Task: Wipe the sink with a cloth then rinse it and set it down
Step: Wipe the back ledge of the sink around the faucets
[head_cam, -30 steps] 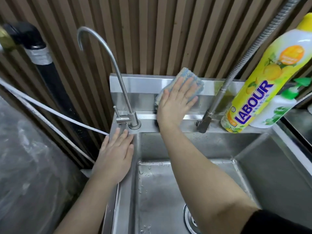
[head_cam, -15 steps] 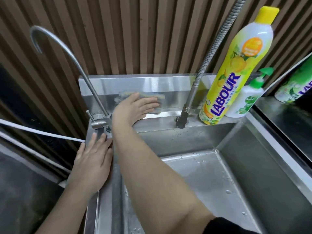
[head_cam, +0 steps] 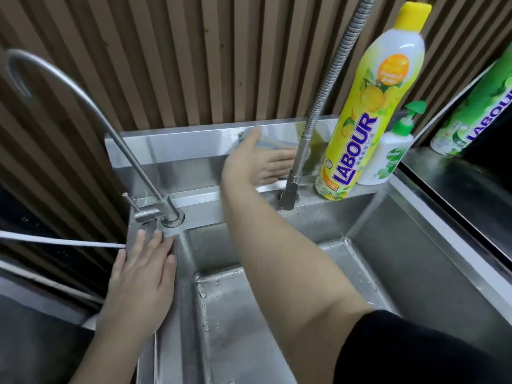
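Right hand (head_cam: 259, 162) flat and open, fingers spread, pressing the cloth (head_cam: 270, 142) against the sink (head_cam: 415, 245) backsplash, just left of the coiled hose faucet (head_cam: 297, 173); cloth blurred and mostly hidden behind the fingers. Left hand (head_cam: 141, 284) open too, palm down on the sink's left rim beside the gooseneck tap (head_cam: 166, 206), gripping nothing. Yellow detergent bottle (head_cam: 360, 128) upright on the back ledge, right of the hose.
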### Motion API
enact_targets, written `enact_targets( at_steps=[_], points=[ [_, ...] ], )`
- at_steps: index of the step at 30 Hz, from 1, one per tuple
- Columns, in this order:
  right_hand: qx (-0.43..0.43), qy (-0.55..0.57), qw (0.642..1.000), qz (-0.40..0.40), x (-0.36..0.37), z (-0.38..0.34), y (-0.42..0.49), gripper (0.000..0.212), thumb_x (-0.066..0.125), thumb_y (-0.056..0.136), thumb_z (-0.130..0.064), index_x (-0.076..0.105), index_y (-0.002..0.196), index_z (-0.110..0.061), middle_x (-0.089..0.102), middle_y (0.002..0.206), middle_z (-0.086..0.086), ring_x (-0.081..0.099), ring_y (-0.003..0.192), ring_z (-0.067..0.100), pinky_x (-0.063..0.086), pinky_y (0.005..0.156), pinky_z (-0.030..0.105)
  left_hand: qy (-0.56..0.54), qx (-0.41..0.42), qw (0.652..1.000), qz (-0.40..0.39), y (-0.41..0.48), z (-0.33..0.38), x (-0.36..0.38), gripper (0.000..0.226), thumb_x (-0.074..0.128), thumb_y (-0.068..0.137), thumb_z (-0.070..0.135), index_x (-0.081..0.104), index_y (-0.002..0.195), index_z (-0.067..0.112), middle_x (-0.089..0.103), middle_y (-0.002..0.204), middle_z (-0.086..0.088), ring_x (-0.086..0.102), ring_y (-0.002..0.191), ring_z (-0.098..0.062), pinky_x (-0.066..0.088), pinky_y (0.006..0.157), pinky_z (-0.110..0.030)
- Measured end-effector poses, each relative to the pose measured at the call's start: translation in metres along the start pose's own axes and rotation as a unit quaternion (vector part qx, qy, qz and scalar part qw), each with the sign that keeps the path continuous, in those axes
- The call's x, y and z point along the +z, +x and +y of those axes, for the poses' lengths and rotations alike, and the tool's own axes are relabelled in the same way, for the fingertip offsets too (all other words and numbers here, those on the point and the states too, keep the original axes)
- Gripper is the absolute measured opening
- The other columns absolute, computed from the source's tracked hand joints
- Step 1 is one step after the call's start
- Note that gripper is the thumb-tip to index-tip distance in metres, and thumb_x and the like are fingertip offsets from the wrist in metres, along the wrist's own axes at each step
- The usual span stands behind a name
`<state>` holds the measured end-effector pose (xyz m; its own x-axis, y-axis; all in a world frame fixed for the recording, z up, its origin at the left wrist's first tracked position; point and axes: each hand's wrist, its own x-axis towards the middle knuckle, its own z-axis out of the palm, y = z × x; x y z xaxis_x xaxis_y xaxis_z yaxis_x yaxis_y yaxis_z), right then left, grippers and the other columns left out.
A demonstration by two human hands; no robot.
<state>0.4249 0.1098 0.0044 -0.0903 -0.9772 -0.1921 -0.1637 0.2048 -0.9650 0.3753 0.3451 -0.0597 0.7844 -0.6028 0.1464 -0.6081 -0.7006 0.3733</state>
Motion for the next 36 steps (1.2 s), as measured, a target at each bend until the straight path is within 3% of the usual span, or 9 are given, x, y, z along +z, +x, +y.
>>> enact_targets(
  at_steps=[4,7,12,15,18,25,29,32,36],
  points=[
    [-0.089,-0.021,0.992,0.088,-0.014,-0.009,0.038,0.086,0.037,0.082,-0.068,0.007,0.15,-0.024,0.001,0.159,0.014,-0.004,0.146,0.031,0.005,0.117,0.051,0.0,-0.003,1.0,0.002,0.0,0.001,0.0,0.06,0.019,0.087,0.041,0.044,0.137,0.02,0.036,0.149,0.002,0.015,0.143,-0.016,0.008,0.115,-0.04],
    [-0.231,-0.043,0.971,0.037,-0.009,0.009,0.004,0.055,0.045,0.094,-0.038,0.033,0.145,-0.023,0.006,0.156,0.023,0.0,0.144,0.04,0.004,0.114,0.049,0.002,-0.006,1.0,0.001,0.0,0.002,-0.001,0.061,0.018,0.086,0.041,0.044,0.137,0.019,0.035,0.149,0.003,0.014,0.143,-0.016,0.007,0.115,-0.039],
    [-0.409,-0.041,0.882,-0.23,-0.057,0.05,-0.017,0.065,0.03,0.09,0.005,0.018,0.149,-0.019,0.005,0.158,0.008,-0.008,0.145,0.024,0.007,0.119,0.045,-0.004,-0.007,1.0,-0.001,-0.001,0.006,-0.006,0.062,0.018,0.086,0.041,0.044,0.136,0.019,0.034,0.15,0.002,0.013,0.144,-0.015,0.006,0.115,-0.039],
    [-0.453,-0.199,0.789,-0.365,-0.093,0.077,-0.025,0.069,0.038,0.085,-0.009,0.015,0.148,-0.025,0.029,0.153,0.008,0.024,0.141,0.031,0.027,0.113,0.044,-0.011,-0.01,1.0,-0.004,-0.001,0.007,-0.007,0.062,0.016,0.086,0.042,0.043,0.137,0.02,0.032,0.151,0.003,0.011,0.144,-0.014,0.004,0.116,-0.038],
    [-0.504,-0.399,0.661,-0.387,-0.1,0.088,-0.034,0.056,0.038,0.094,-0.041,0.028,0.146,-0.022,0.031,0.153,0.0,0.02,0.143,0.02,0.009,0.117,0.04,-0.011,-0.011,1.0,-0.005,-0.001,0.008,-0.009,0.062,0.017,0.085,0.042,0.044,0.137,0.019,0.032,0.151,0.003,0.011,0.144,-0.014,0.004,0.116,-0.038],
    [-0.4,-0.477,0.74,-0.255,-0.104,0.087,-0.01,0.056,0.021,0.1,-0.04,0.018,0.149,-0.013,0.016,0.158,0.002,0.007,0.146,0.016,0.012,0.115,0.038,-0.004,-0.01,1.0,-0.006,-0.003,0.01,-0.009,0.061,0.016,0.087,0.041,0.043,0.137,0.02,0.032,0.151,0.002,0.011,0.144,-0.015,0.003,0.116,-0.037],
    [-0.479,-0.47,0.683,-0.288,-0.079,0.094,-0.05,0.056,0.022,0.1,-0.04,0.013,0.149,-0.015,0.012,0.159,0.004,0.006,0.146,0.022,-0.001,0.117,0.043,0.005,-0.012,1.0,-0.016,-0.002,0.008,-0.008,0.05,0.019,0.096,0.037,0.038,0.14,0.022,0.027,0.153,0.004,0.006,0.145,-0.013,0.001,0.116,-0.036],
    [-0.546,-0.427,0.613,-0.378,-0.084,0.091,-0.04,0.055,0.031,0.098,-0.045,0.028,0.146,-0.02,0.029,0.154,0.0,0.02,0.144,0.019,0.012,0.117,0.043,-0.013,-0.023,0.999,-0.024,-0.002,0.009,-0.011,0.061,0.016,0.087,0.042,0.038,0.14,0.022,0.026,0.153,0.004,0.008,0.145,-0.013,0.001,0.116,-0.034],
    [-0.557,-0.423,0.616,-0.363,-0.098,0.084,-0.005,0.069,0.044,0.084,-0.059,0.04,0.141,-0.02,0.042,0.146,0.003,0.037,0.135,0.025,0.029,0.109,0.046,-0.007,-0.022,0.999,-0.039,-0.022,0.007,-0.017,0.051,0.023,0.096,0.036,0.033,0.142,0.019,0.019,0.156,0.003,0.004,0.145,-0.016,0.005,0.116,-0.036]
  ],
)
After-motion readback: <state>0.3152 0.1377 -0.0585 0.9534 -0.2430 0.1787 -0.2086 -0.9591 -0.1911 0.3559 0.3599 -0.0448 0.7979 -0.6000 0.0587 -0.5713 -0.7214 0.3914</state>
